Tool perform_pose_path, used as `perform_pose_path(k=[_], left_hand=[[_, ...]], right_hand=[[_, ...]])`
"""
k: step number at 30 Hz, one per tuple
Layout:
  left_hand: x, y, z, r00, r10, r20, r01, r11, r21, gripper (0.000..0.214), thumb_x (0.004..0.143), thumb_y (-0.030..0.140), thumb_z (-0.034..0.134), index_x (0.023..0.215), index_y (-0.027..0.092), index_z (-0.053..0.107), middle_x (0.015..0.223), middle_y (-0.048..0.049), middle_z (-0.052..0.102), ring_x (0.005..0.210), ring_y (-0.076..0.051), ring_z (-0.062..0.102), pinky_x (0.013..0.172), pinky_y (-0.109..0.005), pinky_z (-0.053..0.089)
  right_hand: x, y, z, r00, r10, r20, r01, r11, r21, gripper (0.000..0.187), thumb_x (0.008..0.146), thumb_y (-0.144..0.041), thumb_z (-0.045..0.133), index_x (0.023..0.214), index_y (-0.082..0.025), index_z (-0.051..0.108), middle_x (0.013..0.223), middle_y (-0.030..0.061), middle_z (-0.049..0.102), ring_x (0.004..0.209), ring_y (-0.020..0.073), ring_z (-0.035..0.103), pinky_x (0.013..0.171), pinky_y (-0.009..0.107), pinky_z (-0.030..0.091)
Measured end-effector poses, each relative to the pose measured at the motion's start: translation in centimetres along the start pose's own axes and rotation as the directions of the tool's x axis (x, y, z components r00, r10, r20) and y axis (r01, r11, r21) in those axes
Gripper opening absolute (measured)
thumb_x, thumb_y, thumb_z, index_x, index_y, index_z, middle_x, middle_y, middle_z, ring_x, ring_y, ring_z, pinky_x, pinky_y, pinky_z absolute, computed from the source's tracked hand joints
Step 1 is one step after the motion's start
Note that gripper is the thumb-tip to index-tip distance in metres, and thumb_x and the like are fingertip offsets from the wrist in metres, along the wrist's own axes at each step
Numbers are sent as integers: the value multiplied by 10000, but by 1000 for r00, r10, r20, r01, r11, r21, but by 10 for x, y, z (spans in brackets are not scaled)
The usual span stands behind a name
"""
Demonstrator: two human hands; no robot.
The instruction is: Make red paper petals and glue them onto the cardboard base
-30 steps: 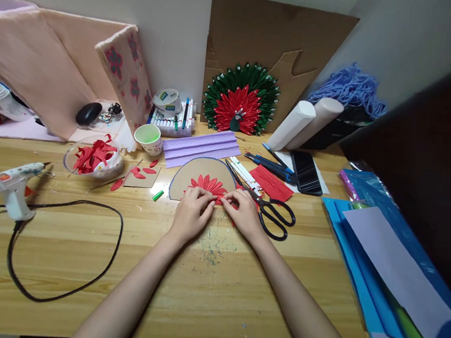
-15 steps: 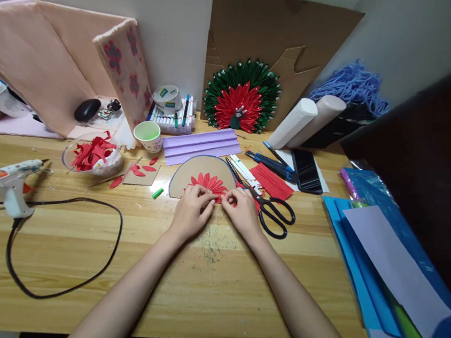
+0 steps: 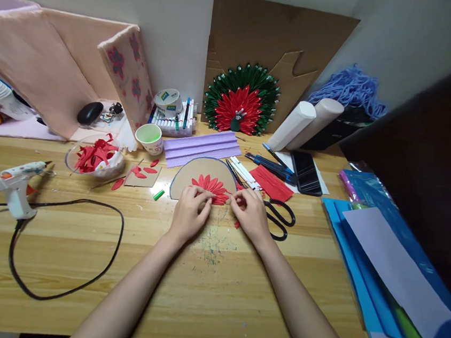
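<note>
A half-round piece of cardboard (image 3: 187,173) with a blue-marked rim lies flat on the table, its straight edge towards me. Red paper petals (image 3: 208,183) fan out from the middle of that edge. Over the fan's left part rests my left hand (image 3: 192,211), thumb and fingers pinched together at the petals; its fingertips hide what they grip. My right hand (image 3: 251,214) is closed in a pinch by the cardboard's right corner, and anything between those fingertips is too small to make out. Black-handled scissors (image 3: 283,213) lie partly behind it.
To the left are a glue gun (image 3: 14,184) with its looping cable (image 3: 119,244), a bowl of red scraps (image 3: 96,155), and loose petals (image 3: 117,183). Markers (image 3: 245,171), red crepe paper (image 3: 272,182) and a phone (image 3: 306,172) lie right. A finished peacock (image 3: 240,100) leans behind.
My right hand has shifted right, away from the fan, baring the right-hand petals and a small red scrap beside it. My left hand stays at the petals. The view has tilted slightly.
</note>
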State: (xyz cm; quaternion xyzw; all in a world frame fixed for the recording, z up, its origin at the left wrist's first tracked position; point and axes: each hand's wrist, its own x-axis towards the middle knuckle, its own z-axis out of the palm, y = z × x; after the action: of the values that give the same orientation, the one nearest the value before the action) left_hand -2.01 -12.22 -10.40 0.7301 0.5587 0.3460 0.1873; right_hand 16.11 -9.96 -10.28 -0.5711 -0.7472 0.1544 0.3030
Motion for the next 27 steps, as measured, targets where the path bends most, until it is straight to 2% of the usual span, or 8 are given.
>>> perform_pose_path(k=[2,4,8,12,15,19,27], left_hand=[[-1,0,-1,999,-34,-31,34,999,1,203,885,212,489,995,209,659,913,-49,568,913,-194,489,812,-323,420],[-1,1,-2,997,-58,-56,59,998,7,203,886,207,485,989,212,660,904,-49,566,903,-196,490,801,-324,421],[-2,0,-5,987,-102,-124,107,993,41,190,888,204,474,951,207,653,887,-53,563,902,-208,495,800,-342,419],[-2,-8,-9,942,-201,-269,233,968,93,184,887,209,455,955,209,627,897,-68,556,911,-238,495,796,-376,424],[-2,-14,-12,905,-248,-345,297,950,97,186,875,205,459,996,195,600,941,-86,554,940,-255,491,803,-392,426],[-1,-17,-13,902,-254,-349,308,945,108,185,871,205,459,1003,178,585,958,-97,568,955,-266,482,836,-416,411],[-2,-20,-10,904,-255,-342,307,946,107,181,866,217,464,995,173,583,965,-104,568,977,-270,481,855,-431,416]], right_hand=[[-1,1,-4,997,-74,16,73,996,50,102,848,-218,529,847,-200,629,798,40,605,829,199,505,764,316,424],[-2,1,-6,987,-150,58,147,987,62,159,856,-203,511,926,-212,654,849,51,614,879,209,507,803,334,429],[-4,0,-4,979,-176,103,174,984,29,189,856,-183,499,924,-216,672,874,64,615,892,221,500,815,353,439],[-5,0,-5,978,-186,91,184,983,26,182,859,-175,493,877,-211,671,856,62,615,880,221,498,807,354,443],[-5,-2,-5,973,-215,85,215,976,10,200,857,-170,492,942,-208,670,872,66,612,888,223,494,813,354,443],[-4,-7,-3,960,-251,127,254,967,-9,238,853,-179,499,1023,-207,663,930,78,606,922,226,486,831,353,446],[-5,-10,2,957,-246,154,245,969,23,218,865,-192,494,1010,-218,655,930,72,595,928,221,490,837,352,446]])
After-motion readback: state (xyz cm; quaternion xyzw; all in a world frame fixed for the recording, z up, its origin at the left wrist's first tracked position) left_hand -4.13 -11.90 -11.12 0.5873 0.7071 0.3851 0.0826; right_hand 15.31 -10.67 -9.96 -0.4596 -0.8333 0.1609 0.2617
